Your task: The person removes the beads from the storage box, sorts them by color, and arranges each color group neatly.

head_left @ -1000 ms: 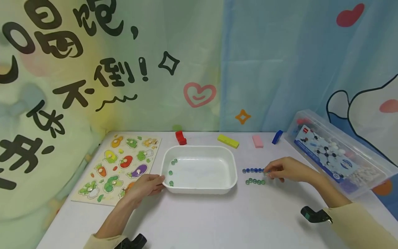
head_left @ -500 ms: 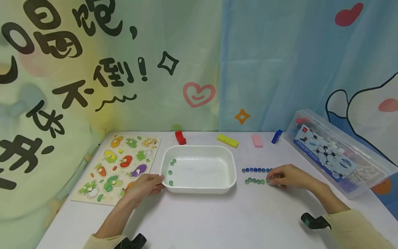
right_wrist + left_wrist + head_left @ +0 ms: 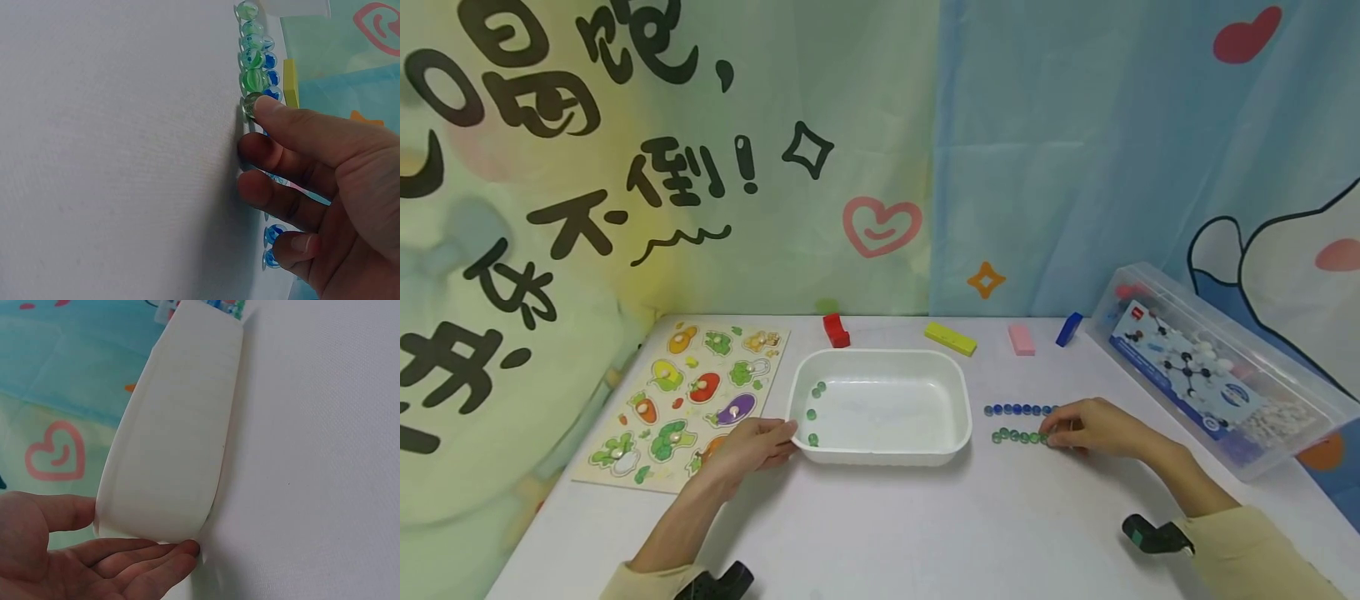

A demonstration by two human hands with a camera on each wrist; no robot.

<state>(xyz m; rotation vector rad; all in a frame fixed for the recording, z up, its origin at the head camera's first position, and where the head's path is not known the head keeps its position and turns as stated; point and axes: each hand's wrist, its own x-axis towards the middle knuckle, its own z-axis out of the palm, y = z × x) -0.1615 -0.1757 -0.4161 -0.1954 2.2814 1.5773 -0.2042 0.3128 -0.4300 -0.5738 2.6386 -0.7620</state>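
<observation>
In the head view, my left hand (image 3: 760,446) grips the left end of the white tray (image 3: 880,457); the left wrist view shows thumb on the rim and fingers against the wall. Several green marbles (image 3: 811,415) lie along the tray's left side. To the right, my right hand (image 3: 1097,427) pinches a clear greenish marble (image 3: 252,105) with thumb and finger, at the near end of a row of green marbles (image 3: 253,79). Beside that row runs a line of blue marbles (image 3: 1017,410), its right part hidden behind the hand.
A vegetable puzzle board (image 3: 662,400) lies left of the tray. Along the back stand a red block (image 3: 836,332), a yellow block (image 3: 951,339), a pink block (image 3: 1021,340) and a blue block (image 3: 1069,329). A clear plastic box (image 3: 1225,375) leans at the right.
My right hand has moved from the blue line's end slightly toward me to the green row, then in against its end with the marble. The left hand and tray have stayed put.
</observation>
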